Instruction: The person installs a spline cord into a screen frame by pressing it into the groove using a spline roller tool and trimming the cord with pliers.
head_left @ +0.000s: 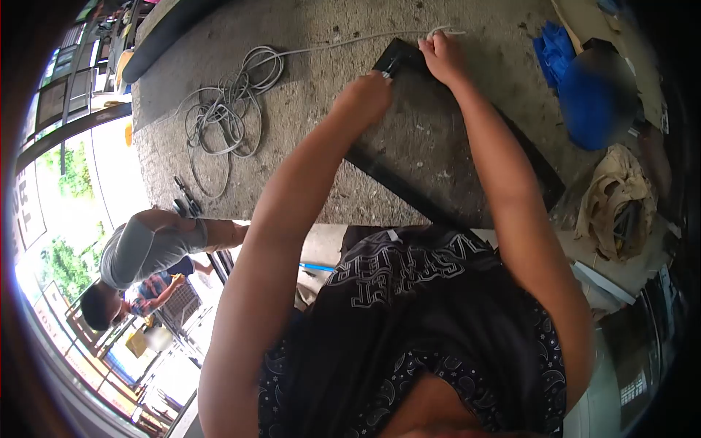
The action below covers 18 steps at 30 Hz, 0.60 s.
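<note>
My left hand is closed at the near-left side of a black corner piece. A small shiny metal bit shows at its fingertips, but I cannot make out what it belongs to. Just beyond the corner, my right hand pinches the end part of a thin grey cord, with a short tail sticking out to the right. The cord leads left to a loose tangle on the worktable. Under my forearms lies a dark flat panel with black edge strips.
The rough, stained worktable spreads beneath. A black roll lies at the far left, and small dark tools near the left edge. Blue cloth, a blue rounded object and a beige bag are at right. Two people are at left.
</note>
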Each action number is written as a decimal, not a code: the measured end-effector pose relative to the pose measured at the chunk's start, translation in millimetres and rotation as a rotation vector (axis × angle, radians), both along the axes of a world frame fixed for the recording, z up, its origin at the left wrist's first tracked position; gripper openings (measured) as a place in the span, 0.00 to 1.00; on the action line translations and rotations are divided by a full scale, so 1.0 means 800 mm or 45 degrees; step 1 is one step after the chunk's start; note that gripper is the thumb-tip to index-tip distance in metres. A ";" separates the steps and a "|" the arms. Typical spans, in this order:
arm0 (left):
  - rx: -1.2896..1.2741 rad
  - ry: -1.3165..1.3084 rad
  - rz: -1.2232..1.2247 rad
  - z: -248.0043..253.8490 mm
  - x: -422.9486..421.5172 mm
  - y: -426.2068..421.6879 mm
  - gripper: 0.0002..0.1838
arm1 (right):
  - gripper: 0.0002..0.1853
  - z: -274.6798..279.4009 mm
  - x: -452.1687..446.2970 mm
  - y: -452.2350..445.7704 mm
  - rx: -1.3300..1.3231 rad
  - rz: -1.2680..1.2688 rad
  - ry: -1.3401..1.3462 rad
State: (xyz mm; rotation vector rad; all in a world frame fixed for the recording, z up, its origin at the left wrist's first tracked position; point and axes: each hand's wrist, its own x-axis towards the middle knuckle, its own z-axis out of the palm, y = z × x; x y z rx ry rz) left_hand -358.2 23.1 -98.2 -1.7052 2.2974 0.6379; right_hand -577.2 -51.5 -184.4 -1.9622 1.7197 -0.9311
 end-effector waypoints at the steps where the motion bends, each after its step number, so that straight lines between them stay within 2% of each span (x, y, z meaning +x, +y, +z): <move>1: -0.013 -0.026 -0.048 -0.005 0.003 0.006 0.24 | 0.18 0.000 -0.006 0.001 0.036 0.047 -0.027; 4: -0.125 -0.152 -0.253 0.011 0.023 0.040 0.25 | 0.19 -0.007 -0.005 -0.002 0.037 0.013 -0.094; 5: -0.104 -0.114 -0.256 0.011 0.015 0.024 0.25 | 0.18 -0.005 -0.004 0.000 -0.080 -0.010 -0.083; 7: -0.037 -0.037 -0.213 0.016 -0.010 -0.015 0.25 | 0.18 -0.012 -0.005 -0.007 -0.089 0.025 -0.095; 10: -0.072 -0.027 -0.101 0.028 -0.004 -0.006 0.24 | 0.19 -0.006 0.000 -0.001 -0.176 0.055 -0.141; 11: -0.018 -0.103 -0.427 0.005 0.025 0.003 0.23 | 0.18 0.012 0.001 0.002 0.069 0.004 -0.057; 12: 0.144 -0.163 -0.286 0.027 0.033 0.021 0.22 | 0.19 0.028 0.002 0.001 0.296 -0.050 0.036; 14: 0.144 -0.183 -0.224 0.038 0.077 0.083 0.22 | 0.18 0.030 0.005 0.004 0.202 -0.072 -0.049; 15: -0.019 -0.151 -0.313 0.019 0.108 0.118 0.22 | 0.18 0.030 0.008 0.008 0.158 -0.086 -0.094; 18: 0.195 -0.148 0.342 0.055 0.102 0.156 0.23 | 0.18 0.038 0.011 0.006 0.240 -0.081 -0.060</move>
